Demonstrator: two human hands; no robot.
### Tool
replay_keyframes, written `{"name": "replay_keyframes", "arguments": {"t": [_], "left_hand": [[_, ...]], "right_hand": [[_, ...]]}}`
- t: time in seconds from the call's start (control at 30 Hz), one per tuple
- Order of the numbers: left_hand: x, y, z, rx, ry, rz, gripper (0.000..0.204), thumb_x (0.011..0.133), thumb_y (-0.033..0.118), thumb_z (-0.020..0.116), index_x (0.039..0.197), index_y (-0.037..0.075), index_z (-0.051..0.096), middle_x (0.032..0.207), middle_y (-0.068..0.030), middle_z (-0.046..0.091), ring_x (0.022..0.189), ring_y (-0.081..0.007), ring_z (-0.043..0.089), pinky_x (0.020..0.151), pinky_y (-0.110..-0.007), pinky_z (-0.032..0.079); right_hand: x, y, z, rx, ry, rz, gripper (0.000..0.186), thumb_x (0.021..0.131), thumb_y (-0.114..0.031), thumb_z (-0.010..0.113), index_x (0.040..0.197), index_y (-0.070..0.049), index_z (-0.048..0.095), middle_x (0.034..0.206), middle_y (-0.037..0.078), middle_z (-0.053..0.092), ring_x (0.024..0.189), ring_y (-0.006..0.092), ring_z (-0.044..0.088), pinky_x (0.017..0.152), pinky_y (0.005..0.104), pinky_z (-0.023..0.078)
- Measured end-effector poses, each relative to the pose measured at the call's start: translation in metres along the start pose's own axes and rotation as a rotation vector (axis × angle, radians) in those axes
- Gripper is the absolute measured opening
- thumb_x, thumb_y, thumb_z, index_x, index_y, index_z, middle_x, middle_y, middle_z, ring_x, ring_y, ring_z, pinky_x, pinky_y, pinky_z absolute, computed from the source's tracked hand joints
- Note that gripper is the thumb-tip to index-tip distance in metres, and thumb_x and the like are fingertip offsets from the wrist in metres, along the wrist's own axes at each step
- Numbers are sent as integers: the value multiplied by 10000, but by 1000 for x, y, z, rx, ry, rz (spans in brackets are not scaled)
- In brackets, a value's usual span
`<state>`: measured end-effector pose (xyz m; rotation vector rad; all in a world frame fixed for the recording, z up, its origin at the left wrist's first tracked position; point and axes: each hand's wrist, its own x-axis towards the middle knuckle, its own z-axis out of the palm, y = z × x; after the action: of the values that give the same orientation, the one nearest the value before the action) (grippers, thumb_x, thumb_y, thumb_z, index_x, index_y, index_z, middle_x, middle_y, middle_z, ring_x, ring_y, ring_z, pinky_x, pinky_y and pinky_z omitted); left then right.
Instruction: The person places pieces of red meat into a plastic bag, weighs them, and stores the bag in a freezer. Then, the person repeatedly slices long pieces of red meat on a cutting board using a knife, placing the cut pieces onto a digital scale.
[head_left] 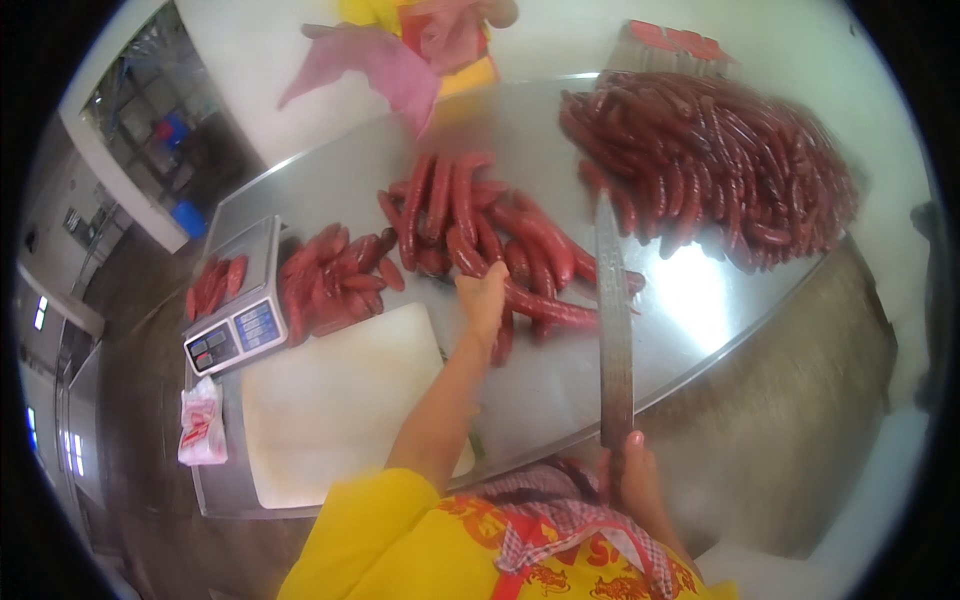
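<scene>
My left hand (484,300) is closed on a long red sausage (545,306), at the near side of a loose pile of sausages (440,205) on the metal table. My right hand (638,478) grips the handle of a large knife (614,330). Its long blade points away from me, upright in the view, and passes in front of the sausage's right end. Left of my left forearm lies a white cutting board (340,395), bare on top. Beyond it is a heap of shorter sausage pieces (330,285).
A big mound of linked sausages (700,165) covers the table's far right. At the left stands a digital scale (262,265) bearing a few pieces, with a white and red plastic packet (203,425) nearer me. Across the metal table (520,415), a person in yellow holds a pink cloth (375,65).
</scene>
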<state>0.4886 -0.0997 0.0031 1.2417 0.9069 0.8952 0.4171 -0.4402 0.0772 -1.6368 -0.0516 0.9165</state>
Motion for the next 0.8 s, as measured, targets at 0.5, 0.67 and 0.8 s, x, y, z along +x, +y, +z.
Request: {"name": "replay_keyframes", "arguments": {"t": [0.5,0.67,0.8], "left_hand": [[-102,148,-219,1402,-649,268,405,659,82,619,1048,59,509,891,-221,617,872,-429,585,765,-476,469],[-135,55,-260,1408,-262,649,491,624,24,631,1089,96,488,1036,-121,561,1063,-325,507,887,-456,347],[-137,27,-278,1008,-169,704,419,616,74,653,1015,104,529,1006,-93,532,969,-304,482,841,-435,322]], "right_hand": [[53,-30,37,-206,-231,-58,670,979,-586,314,767,-1,562,530,63,509,420,141,482,417,274,392],[72,-34,61,-709,-443,-98,617,982,-541,373,840,17,597,618,146,576,562,263,566,559,355,467],[80,-50,80,-1068,-545,-248,598,980,-531,384,922,16,619,759,248,632,747,434,598,706,471,488]]}}
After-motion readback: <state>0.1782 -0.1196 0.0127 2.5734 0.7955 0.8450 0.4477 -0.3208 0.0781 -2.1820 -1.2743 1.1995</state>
